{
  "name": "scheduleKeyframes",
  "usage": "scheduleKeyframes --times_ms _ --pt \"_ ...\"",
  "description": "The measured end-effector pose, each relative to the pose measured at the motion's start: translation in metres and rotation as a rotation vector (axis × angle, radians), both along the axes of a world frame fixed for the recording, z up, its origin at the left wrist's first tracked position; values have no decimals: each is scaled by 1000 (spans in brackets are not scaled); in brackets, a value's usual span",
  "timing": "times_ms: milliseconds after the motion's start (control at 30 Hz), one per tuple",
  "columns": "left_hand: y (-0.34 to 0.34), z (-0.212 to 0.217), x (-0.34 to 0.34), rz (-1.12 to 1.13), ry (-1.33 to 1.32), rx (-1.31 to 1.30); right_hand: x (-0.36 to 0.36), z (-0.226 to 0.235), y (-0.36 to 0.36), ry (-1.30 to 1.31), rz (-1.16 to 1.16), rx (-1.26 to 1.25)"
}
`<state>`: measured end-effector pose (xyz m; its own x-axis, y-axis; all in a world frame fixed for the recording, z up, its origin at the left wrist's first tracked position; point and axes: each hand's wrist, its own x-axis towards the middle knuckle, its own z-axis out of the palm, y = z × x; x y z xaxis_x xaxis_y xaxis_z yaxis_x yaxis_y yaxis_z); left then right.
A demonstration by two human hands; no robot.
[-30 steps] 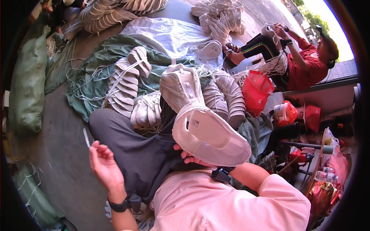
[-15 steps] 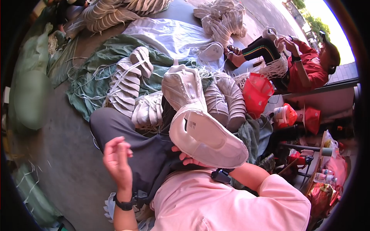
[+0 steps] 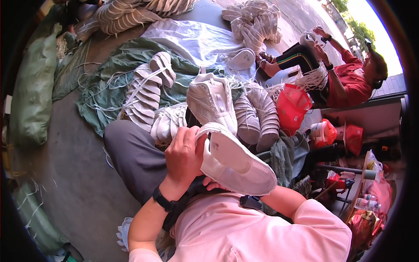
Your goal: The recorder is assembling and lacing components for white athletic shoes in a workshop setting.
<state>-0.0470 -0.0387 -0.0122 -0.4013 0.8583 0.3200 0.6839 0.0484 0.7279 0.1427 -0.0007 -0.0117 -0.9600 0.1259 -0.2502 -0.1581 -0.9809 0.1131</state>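
A white shoe upper (image 3: pixel 235 161) is over my lap, its pale, flat bottom side facing up. My left hand (image 3: pixel 185 150) is closed on its heel edge, fingers curled over the rim. My right hand (image 3: pixel 211 184) is under the shoe upper and grips it from the far side; only a few fingertips show, the rest hidden by it. Just beyond its heel, a second white shoe upper (image 3: pixel 210 98) stands by my knees.
Strung rows of shoe uppers (image 3: pixel 143 94) lie on a green sheet (image 3: pixel 98 102) ahead. More bundles (image 3: pixel 255 24) are farther off. A person in red (image 3: pixel 349 83) sits at right, handling a shoe. Near them are a red bag (image 3: pixel 291 107) and a white bucket (image 3: pixel 321 130). Green sacks (image 3: pixel 32 96) lie left.
My left hand has come in from the left and closed on the shoe upper's heel edge. The shoe upper has tilted slightly. The person in red has raised one hand.
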Motion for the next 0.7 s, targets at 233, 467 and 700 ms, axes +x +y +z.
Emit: scheduleKeyframes --times_ms 233,467,700 --pt "-5 -3 -1 -39 140 141 8 5 9 -173 68 7" --pt "-2 10 3 -50 52 102 7 21 11 -22 16 9" --pt "1 -3 3 -32 160 143 12 -10 7 -70 77 50"
